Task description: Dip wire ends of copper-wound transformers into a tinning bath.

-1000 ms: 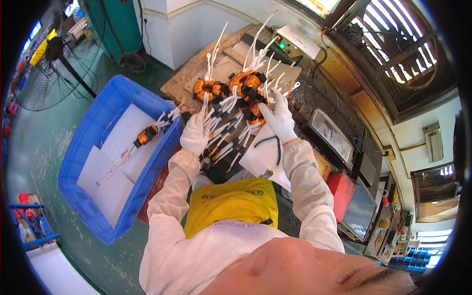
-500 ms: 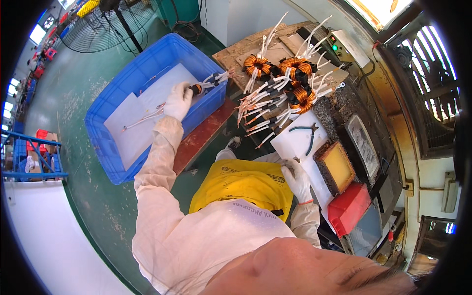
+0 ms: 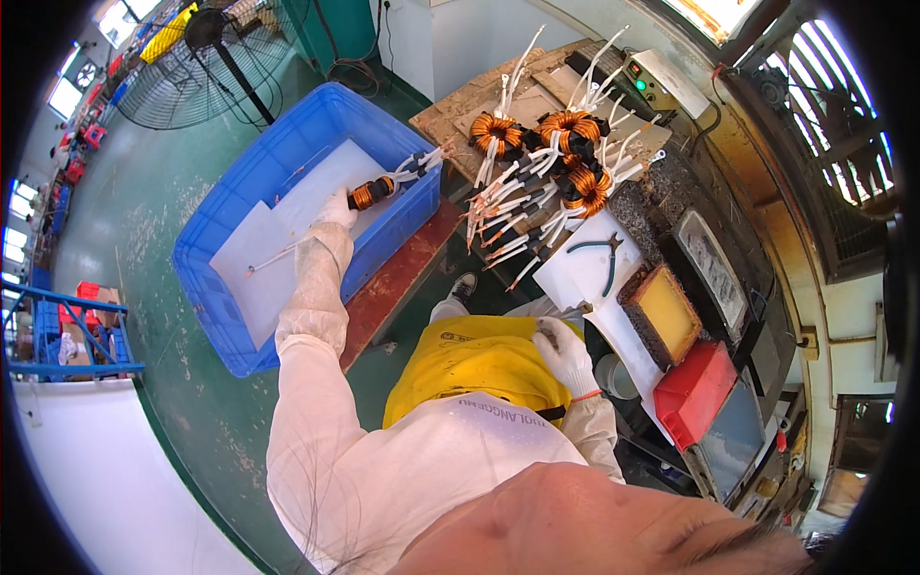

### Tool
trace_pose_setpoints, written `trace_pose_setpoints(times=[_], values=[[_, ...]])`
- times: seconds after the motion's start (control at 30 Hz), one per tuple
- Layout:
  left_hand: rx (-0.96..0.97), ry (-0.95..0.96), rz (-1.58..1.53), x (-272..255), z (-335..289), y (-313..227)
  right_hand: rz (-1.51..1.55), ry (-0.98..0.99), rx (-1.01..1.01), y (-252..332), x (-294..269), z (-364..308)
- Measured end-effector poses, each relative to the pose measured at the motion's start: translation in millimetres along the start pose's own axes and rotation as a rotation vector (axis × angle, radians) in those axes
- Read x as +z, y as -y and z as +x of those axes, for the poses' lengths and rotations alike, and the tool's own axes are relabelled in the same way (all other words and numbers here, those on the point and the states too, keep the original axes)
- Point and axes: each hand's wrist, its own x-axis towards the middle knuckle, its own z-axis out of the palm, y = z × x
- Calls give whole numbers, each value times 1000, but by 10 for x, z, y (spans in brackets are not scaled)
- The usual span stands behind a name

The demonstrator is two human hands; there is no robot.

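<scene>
— Where are we seeing the copper-coloured coil [image 3: 371, 194]?

— It's lying at half past ten, inside the blue bin [image 3: 254, 182]; our gloved left hand [image 3: 335, 208] is meeting its lower end, though we cannot be telling whether it's pinching or merely pressing. At four o'clock our right hand [image 3: 563, 352] is loosely curling by the yellow apron [image 3: 450, 374], holding nothing visible

— What are we risking?

— Perhaps snagging: the white leads [image 3: 414, 165] are seemingly overlapping the bin's rim, so hasty tugging could be bending them

— And textures?

— We're noticing ridged, glossy turns, frayed tips, smooth plastic, flat white sheets [image 3: 247, 235]
</scene>
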Motion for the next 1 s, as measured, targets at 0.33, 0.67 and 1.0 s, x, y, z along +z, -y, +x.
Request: trace_pose_setpoints(times=[0.33,0.67,1.0], values=[[-98,4,79,-11,11,-117,-20,5,2,135,122,2],[-110,17,-124,40,-26,-57,-19,-209,-500,1364,-340,994],[-98,2,-206,142,31,40,-285,-244,-300,1919,164,2626]])
